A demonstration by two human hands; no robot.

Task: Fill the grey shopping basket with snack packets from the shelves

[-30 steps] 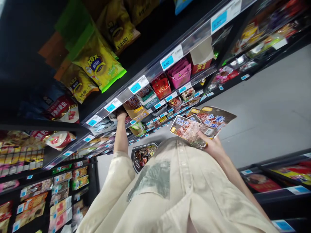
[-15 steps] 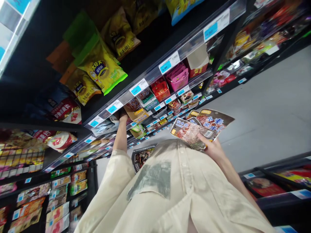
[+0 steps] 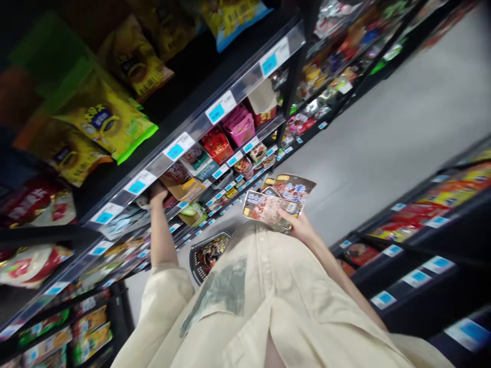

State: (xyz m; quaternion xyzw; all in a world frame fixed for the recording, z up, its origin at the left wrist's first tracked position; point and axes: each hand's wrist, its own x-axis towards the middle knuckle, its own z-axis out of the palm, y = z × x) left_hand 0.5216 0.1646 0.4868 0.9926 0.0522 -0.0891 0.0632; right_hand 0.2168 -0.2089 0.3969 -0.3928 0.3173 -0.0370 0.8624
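I'm stocking the snack shelf (image 3: pixel 199 120): my left hand (image 3: pixel 158 190) reaches under its edge at ten o'clock among brown packets (image 3: pixel 183 183), fingers hidden, so I can't tell their grip. My right hand (image 3: pixel 297 228) clasps a fan of flat packets (image 3: pixel 278 202). Next calls for seating one squarely. Since a second ago, the view swung right.

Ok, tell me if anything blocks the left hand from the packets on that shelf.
Nothing visible does. The left hand is already in under the price-tag rail, up against the brown packet. Its fingers are hidden behind the rail.
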